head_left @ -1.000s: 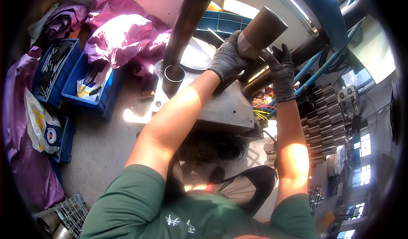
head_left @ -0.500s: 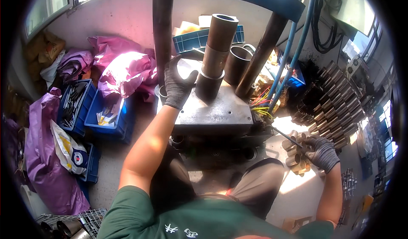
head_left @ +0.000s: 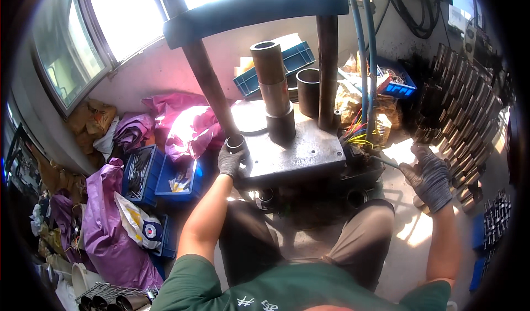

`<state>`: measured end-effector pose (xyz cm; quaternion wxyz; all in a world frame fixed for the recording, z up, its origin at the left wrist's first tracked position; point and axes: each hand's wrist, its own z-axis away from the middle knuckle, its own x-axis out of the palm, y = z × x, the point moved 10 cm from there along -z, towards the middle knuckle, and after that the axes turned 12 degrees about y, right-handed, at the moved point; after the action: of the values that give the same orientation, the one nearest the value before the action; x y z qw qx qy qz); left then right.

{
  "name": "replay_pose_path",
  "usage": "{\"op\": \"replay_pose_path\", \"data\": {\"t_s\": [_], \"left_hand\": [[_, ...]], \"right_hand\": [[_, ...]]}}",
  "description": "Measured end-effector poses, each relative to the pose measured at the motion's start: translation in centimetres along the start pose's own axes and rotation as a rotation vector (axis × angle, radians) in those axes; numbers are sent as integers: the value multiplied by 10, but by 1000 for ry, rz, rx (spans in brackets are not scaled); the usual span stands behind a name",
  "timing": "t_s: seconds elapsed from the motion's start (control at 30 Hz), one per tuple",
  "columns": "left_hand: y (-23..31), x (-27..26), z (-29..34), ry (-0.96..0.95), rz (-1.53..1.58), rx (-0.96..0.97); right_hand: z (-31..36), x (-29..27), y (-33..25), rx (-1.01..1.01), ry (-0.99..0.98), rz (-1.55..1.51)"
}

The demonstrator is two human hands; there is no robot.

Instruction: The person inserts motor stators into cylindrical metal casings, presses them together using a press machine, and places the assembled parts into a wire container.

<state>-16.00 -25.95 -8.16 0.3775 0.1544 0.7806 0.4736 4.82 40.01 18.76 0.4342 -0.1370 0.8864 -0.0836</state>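
Observation:
My left hand (head_left: 231,163), in a grey knit glove, is closed round a short steel tube (head_left: 236,141) at the left edge of the press's metal table (head_left: 301,157). My gloved right hand (head_left: 428,179) grips the end of a thin metal lever (head_left: 386,162) at the press's right side. Midway on the table stands an upright stack: a long tube (head_left: 267,62) on top, a lighter sleeve (head_left: 274,94) under it, and a wider dark collar (head_left: 281,124) at the bottom. A wide dark tube (head_left: 308,93) stands behind it.
A blue crossbar (head_left: 259,11) spans two steel posts above the table. Blue bins (head_left: 179,185) and purple sacks (head_left: 113,222) lie at left. Stacked metal tubes (head_left: 469,112) fill the right. Hoses (head_left: 369,62) and coloured wires (head_left: 361,137) run beside the press.
My left hand has come down from beside the stack to the short tube at the table's left edge. My right hand stays at the lever, which has swung slightly upward. The view has shifted.

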Motion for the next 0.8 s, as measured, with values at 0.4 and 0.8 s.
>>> {"op": "replay_pose_path", "data": {"t_s": [0.4, 0.8], "left_hand": [[380, -54, 19, 90, 825, 778], [459, 33, -75, -221, 663, 572]], "right_hand": [[-118, -19, -10, -87, 421, -28], [-30, -2, -4, -190, 20, 161]]}}
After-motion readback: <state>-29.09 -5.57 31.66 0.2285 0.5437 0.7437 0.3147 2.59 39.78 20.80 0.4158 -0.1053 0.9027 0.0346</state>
